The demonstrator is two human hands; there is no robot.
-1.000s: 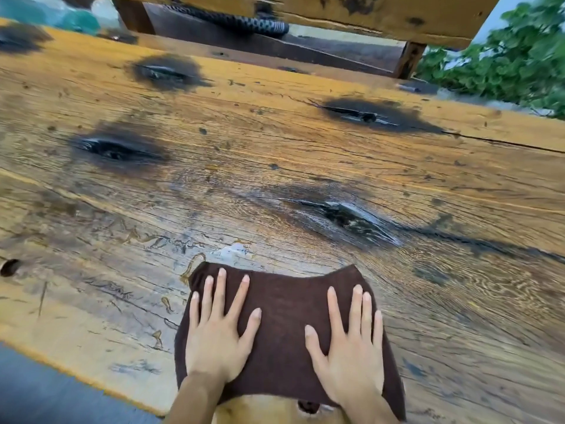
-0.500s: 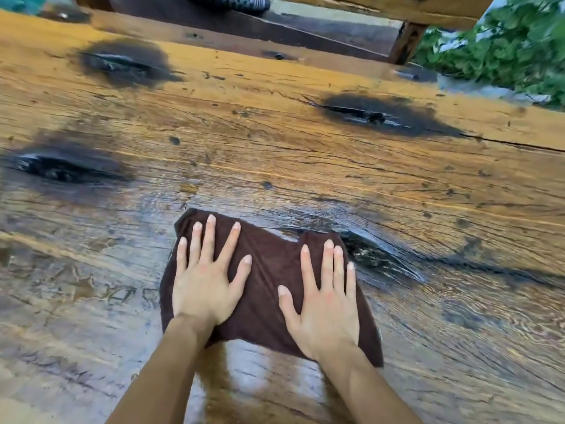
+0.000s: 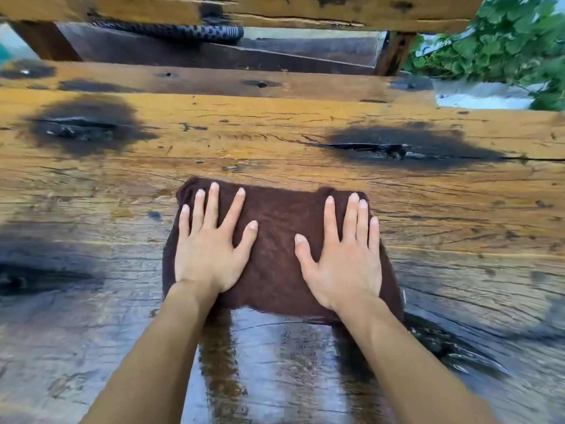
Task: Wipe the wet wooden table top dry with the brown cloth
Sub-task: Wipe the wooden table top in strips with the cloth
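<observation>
The brown cloth (image 3: pixel 275 240) lies spread flat on the wooden table top (image 3: pixel 275 142), near the middle of the view. My left hand (image 3: pixel 211 249) presses flat on the cloth's left half with fingers spread. On its right half my right hand (image 3: pixel 345 261) presses flat, fingers pointing away from me. Neither hand grips the fabric. The boards between my forearms shine with a wet film (image 3: pixel 290 362). Beyond the cloth the wood looks lighter and more orange.
Dark burnt-looking knots mark the boards at far left (image 3: pixel 82 127) and far right (image 3: pixel 397 148). Past the table's far edge is a wooden bench (image 3: pixel 214 53) with a dark checkered hose (image 3: pixel 183 32) on it. Green plants (image 3: pixel 504 41) fill the top right.
Both hands have pushed the cloth away from me across the boards, from the near edge toward the far side, leaving a shiny damp strip behind it.
</observation>
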